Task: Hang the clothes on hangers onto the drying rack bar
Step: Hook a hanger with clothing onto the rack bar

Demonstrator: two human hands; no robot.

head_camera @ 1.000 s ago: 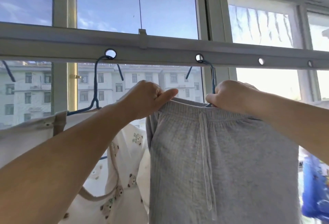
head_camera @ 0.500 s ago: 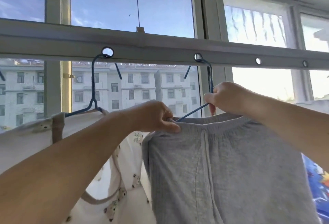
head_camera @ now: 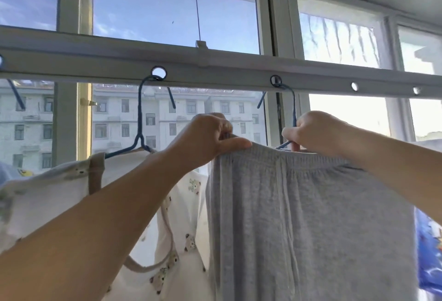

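Soft, limp trousers [head_camera: 308, 217]: gripped at waistband by left hand [head_camera: 205, 138] at 10 o'clock, right hand [head_camera: 313, 131] at 1 o'clock pinching waistband and hanger [head_camera: 290, 109].

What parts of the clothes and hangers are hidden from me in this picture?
All in the head view:
- Grey pants: legs cut off by the bottom edge.
- Their blue hanger: shoulders hidden by the waistband, the left hand and the right hand.
- White bear-print garment: partly behind the left arm and the pants.
- Blue patterned cloth: cut off by the right edge, blurred.
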